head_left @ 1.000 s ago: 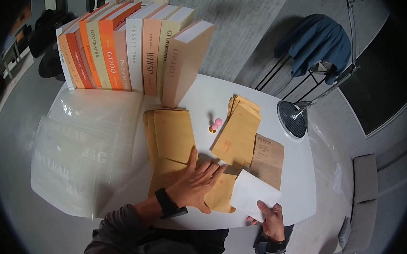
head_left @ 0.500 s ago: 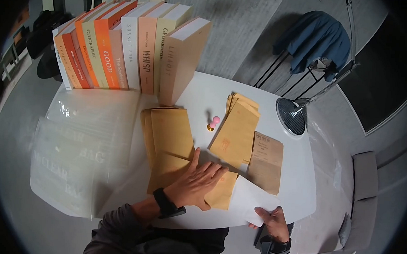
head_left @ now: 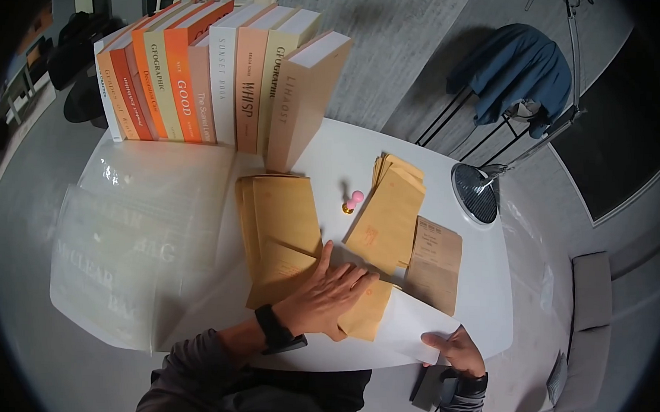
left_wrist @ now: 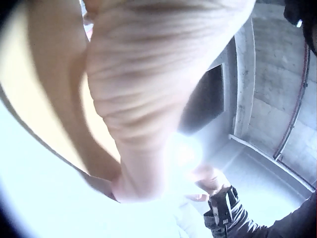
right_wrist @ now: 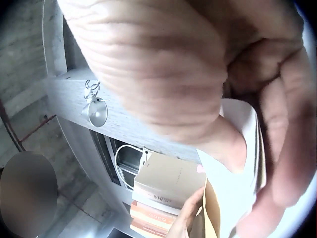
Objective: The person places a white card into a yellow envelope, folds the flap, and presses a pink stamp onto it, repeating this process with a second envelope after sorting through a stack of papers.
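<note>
In the head view my left hand (head_left: 323,299) lies across a kraft envelope (head_left: 367,310) near the table's front edge, fingers extended over its far side and thumb by its near edge. Between thumb and fingers, my right hand (head_left: 457,351) pinches the outer end of a folded white paper (head_left: 417,324). The paper's other end meets the envelope's right side. Layered paper edges (right_wrist: 259,144) show inside the right hand's grip in the right wrist view. Another kraft envelope with red print (head_left: 281,274) lies left of my left hand, partly hidden by it.
Envelope stacks lie at left (head_left: 285,211) and right (head_left: 386,209), with a pink-handled stamp (head_left: 354,200) between. A brown printed paper (head_left: 433,264) lies right. Books (head_left: 306,100) stand at the back left, clear plastic bags (head_left: 118,269) in front. A lamp base (head_left: 474,195) is far right.
The white paper has tilted flatter and lines up more with the envelope's right side. My right hand has shifted slightly right with it, while the left hand stays on the envelope.
</note>
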A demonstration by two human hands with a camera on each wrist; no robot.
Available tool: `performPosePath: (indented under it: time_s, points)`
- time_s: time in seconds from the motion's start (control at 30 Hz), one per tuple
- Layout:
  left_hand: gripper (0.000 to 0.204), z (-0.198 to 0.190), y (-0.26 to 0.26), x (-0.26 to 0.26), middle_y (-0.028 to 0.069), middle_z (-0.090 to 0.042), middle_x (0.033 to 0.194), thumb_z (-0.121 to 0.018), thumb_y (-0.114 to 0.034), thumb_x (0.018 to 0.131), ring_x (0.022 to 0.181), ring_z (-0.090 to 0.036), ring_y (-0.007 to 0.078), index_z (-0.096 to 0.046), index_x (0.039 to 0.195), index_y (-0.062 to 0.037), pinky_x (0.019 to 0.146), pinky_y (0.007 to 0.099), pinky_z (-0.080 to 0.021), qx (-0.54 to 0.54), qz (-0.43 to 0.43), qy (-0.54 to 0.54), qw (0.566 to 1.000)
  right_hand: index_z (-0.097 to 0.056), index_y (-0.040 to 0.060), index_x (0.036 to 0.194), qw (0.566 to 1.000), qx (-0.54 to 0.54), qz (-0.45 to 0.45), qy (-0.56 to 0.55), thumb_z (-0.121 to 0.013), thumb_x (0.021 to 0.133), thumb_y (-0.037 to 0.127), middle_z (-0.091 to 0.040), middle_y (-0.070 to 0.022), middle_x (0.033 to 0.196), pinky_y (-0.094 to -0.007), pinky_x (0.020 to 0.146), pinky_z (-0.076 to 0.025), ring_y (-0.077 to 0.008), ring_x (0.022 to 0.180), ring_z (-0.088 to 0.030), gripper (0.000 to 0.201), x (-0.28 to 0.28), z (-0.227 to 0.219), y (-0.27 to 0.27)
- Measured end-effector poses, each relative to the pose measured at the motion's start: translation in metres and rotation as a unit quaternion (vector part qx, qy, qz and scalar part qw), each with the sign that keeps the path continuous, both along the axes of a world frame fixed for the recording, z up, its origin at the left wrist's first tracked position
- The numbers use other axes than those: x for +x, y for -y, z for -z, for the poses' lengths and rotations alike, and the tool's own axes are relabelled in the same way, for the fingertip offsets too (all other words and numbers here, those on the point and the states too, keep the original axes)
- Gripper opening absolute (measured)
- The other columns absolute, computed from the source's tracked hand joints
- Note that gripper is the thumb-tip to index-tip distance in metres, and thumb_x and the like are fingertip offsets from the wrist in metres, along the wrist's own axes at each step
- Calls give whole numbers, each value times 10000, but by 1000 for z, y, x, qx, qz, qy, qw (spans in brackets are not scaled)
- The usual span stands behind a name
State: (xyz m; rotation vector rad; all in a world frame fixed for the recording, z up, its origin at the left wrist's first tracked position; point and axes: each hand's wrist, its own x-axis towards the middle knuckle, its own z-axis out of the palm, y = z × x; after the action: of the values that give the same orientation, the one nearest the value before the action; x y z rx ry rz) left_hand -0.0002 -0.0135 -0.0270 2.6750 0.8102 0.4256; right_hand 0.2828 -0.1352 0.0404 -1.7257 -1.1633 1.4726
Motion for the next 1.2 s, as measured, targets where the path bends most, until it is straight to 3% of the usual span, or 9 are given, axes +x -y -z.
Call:
performPosePath:
  time_s: [0.2,0.3,0.5,0.6,0.7,0.9,1.0,1.2]
  points:
    - [1044,0,2,-1,61,-469,1165,-830,-421,533,1167,-478,226,-399,1404,-40,1172,667,-26,-8,16,31,999,-575,-34,1203,999,-27,-35,17,-709,896,125,-688,-111,881,-312,538,-563,-193,673,-666,371,-3,-3,-10]
    - [1031,5,1,1,60,-467,1163,-825,-429,541,1161,-478,226,-403,1400,-44,1174,653,-34,-18,16,52,998,-614,-36,1162,1000,-20,13,-13,-664,941,135,-701,-101,937,-295,627,-545,-155,733,-666,284,-23,-5,-11]
    - [1034,4,0,1,62,-468,1163,-816,-453,553,1138,-487,229,-400,1406,-43,1183,618,-61,10,13,50,999,-612,-55,1197,999,3,2,50,-668,960,178,-696,-50,988,-279,803,-495,-104,914,-598,337,-40,8,-10]
    - [1100,4,-1,1,91,-429,1168,-845,-445,508,1177,-446,249,-385,1412,-17,1178,649,-88,28,7,89,996,-643,-53,1140,987,124,73,73,-651,972,169,-702,-58,950,-275,732,-515,-115,838,-627,279,-47,5,-13]
    - [1058,-3,-1,0,80,-468,1208,-816,-472,565,1154,-473,233,-387,1428,-35,1187,607,-65,17,-15,63,998,-684,-45,1018,977,109,178,45,-668,952,122,-706,-62,846,-258,642,-516,-117,710,-636,180,-34,-1,-9]
    - [1020,-11,2,1,108,-467,1262,-810,-468,588,1178,-447,249,-409,1408,-13,1083,448,-287,6,-1,67,998,-707,-38,857,969,159,186,34,-721,895,49,-684,-56,708,-234,581,-499,-100,591,-606,96,-41,11,-10]
    - [1004,-18,5,2,116,-472,1260,-809,-462,599,1183,-440,257,-414,1397,1,1000,396,-330,18,11,70,997,-712,-44,876,973,152,172,15,-721,899,59,-689,-50,724,-229,579,-495,-90,601,-607,105,-56,22,-17]
    - [995,-14,4,1,119,-475,1267,-814,-438,609,1195,-433,256,-419,1397,23,1018,403,-325,27,11,91,995,-742,-33,971,975,153,158,37,-728,902,86,-699,-33,760,-214,570,-475,-68,596,-579,139,-68,29,-22]
